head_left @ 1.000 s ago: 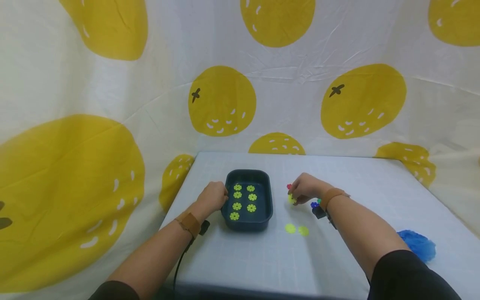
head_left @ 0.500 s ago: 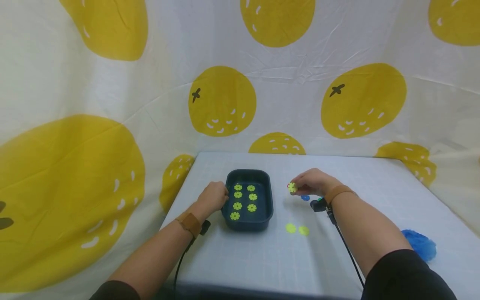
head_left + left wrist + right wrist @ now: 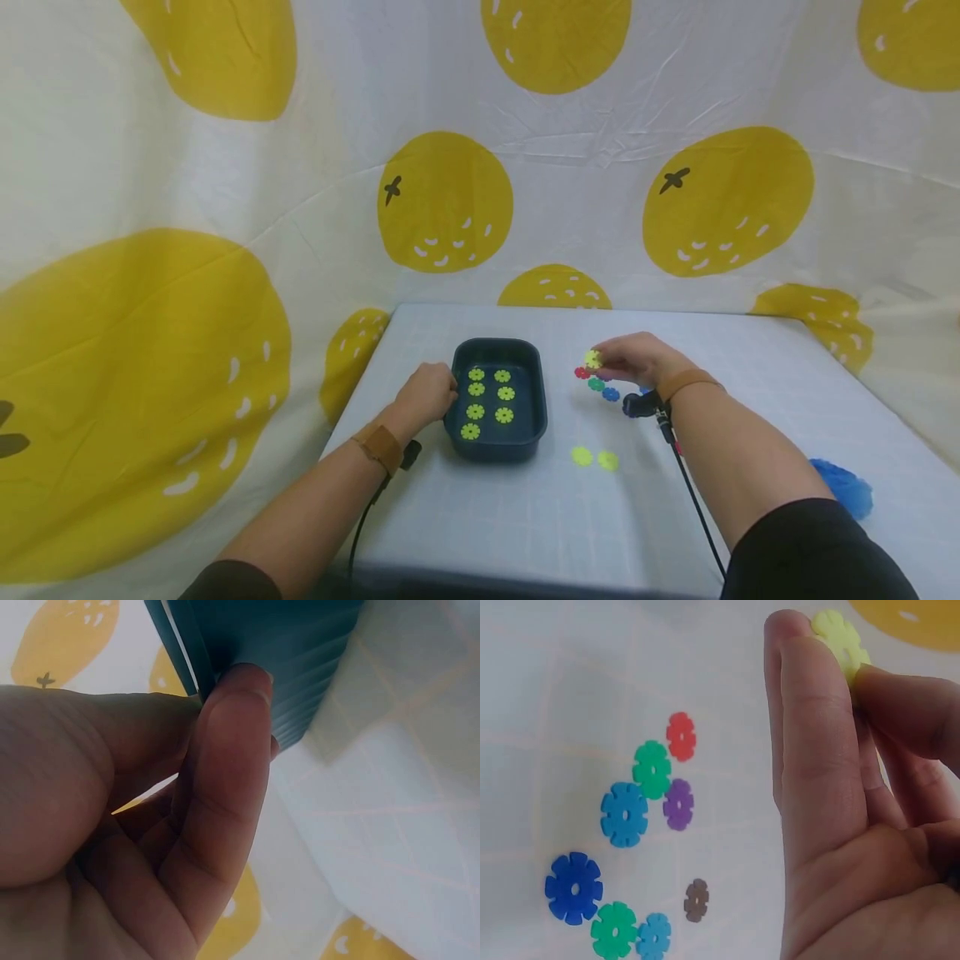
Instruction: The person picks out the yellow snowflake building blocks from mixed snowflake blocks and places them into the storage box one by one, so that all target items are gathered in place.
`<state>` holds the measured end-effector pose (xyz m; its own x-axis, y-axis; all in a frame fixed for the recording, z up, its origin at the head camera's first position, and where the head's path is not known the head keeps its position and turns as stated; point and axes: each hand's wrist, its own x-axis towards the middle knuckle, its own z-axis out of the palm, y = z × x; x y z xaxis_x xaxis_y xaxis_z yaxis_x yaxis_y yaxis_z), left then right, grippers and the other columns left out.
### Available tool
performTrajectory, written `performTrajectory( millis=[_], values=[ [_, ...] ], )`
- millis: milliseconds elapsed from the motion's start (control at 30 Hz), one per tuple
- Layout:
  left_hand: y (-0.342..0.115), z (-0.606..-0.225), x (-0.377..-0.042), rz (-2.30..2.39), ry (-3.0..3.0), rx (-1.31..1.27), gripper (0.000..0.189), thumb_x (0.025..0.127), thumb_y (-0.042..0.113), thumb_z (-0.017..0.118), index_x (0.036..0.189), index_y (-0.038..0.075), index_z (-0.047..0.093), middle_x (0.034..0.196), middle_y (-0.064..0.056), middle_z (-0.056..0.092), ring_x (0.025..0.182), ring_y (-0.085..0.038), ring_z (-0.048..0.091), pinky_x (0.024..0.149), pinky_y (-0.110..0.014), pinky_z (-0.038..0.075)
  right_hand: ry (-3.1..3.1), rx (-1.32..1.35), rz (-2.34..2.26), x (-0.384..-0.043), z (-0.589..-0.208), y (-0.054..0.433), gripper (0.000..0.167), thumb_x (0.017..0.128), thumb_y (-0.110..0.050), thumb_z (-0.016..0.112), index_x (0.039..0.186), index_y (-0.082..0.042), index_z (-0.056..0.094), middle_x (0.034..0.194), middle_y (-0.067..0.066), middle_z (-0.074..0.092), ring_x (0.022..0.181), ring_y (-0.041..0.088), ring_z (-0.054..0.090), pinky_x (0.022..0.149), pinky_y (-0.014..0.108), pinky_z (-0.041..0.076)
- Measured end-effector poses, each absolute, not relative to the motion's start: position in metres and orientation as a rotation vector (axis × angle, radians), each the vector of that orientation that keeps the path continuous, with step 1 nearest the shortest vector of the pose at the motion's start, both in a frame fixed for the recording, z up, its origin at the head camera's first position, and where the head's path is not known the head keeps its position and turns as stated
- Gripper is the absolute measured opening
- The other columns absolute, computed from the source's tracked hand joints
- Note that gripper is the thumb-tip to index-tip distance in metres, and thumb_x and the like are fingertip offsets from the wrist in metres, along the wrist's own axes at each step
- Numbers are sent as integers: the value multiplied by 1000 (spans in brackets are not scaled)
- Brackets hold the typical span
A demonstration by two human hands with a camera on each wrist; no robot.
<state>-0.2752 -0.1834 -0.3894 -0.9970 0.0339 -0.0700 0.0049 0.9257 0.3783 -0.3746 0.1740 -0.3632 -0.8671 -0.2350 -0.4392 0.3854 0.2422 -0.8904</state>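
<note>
My left hand [image 3: 427, 392] grips the left rim of a dark teal tray [image 3: 491, 452], its thumb and fingers pinching the edge in the left wrist view. Inside lie several yellow snowflake discs [image 3: 504, 415] in two columns. Between thumb and fingers, my right hand [image 3: 637, 357] pinches another yellow snowflake disc [image 3: 841, 641], held above the table right of the tray. Below and beside that hand are a red disc [image 3: 681, 736], a green disc [image 3: 652, 770], a purple disc [image 3: 679, 804], a blue disc [image 3: 625, 815] and a brown disc [image 3: 697, 900].
Two yellow discs [image 3: 595, 458] lie on the pale table [image 3: 555, 525] at the tray's right. A crumpled blue bag [image 3: 843, 487] rests near the right forearm, which partly covers it. Behind the table hangs a fruit-patterned curtain [image 3: 577, 208]. Cables run from both wrists.
My right hand has moved away from me, carrying the yellow disc from nearer the table's front. Red, green and blue discs it covered are now visible. The left hand and tray stay put.
</note>
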Motion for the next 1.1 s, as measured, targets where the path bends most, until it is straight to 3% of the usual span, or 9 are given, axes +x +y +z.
performTrajectory(
  millis=[100,300,500,833,1100],
  values=[
    [-183,-390,-276,585,3011,28,15,100,8,67,104,0,79,79,-6,70,66,-15,62,57,-25,52,1982,176,-1724,-374,-362,174,49,98,-14,72,143,-3,56,123,17,69,111,30,71,108,37,48],
    [-182,-389,-276,582,2997,6,18,100,9,67,111,-1,77,86,-7,71,69,-16,63,59,-25,52,1903,219,-1780,-376,-358,175,52,98,-12,71,146,-3,53,122,16,68,124,33,66,101,33,53],
    [-182,-387,-274,565,3012,31,17,101,8,65,103,-1,78,77,-6,67,65,-17,59,56,-25,48,1950,184,-1724,-376,-352,169,52,97,-13,73,144,-3,55,123,17,70,113,30,72,97,31,56],
    [-183,-387,-275,562,3015,19,18,101,8,65,110,-2,77,85,-7,70,69,-17,61,59,-25,51,1980,99,-1655,-370,-339,120,41,96,-12,73,135,-4,63,124,18,71,117,33,70,98,34,55],
    [-183,-387,-275,604,2986,13,17,101,8,64,104,-1,78,78,-6,68,66,-17,61,58,-26,51,1927,14,-1667,-369,-335,73,33,94,-6,74,126,-1,68,121,20,71,106,31,74,93,34,58]
  ],
)
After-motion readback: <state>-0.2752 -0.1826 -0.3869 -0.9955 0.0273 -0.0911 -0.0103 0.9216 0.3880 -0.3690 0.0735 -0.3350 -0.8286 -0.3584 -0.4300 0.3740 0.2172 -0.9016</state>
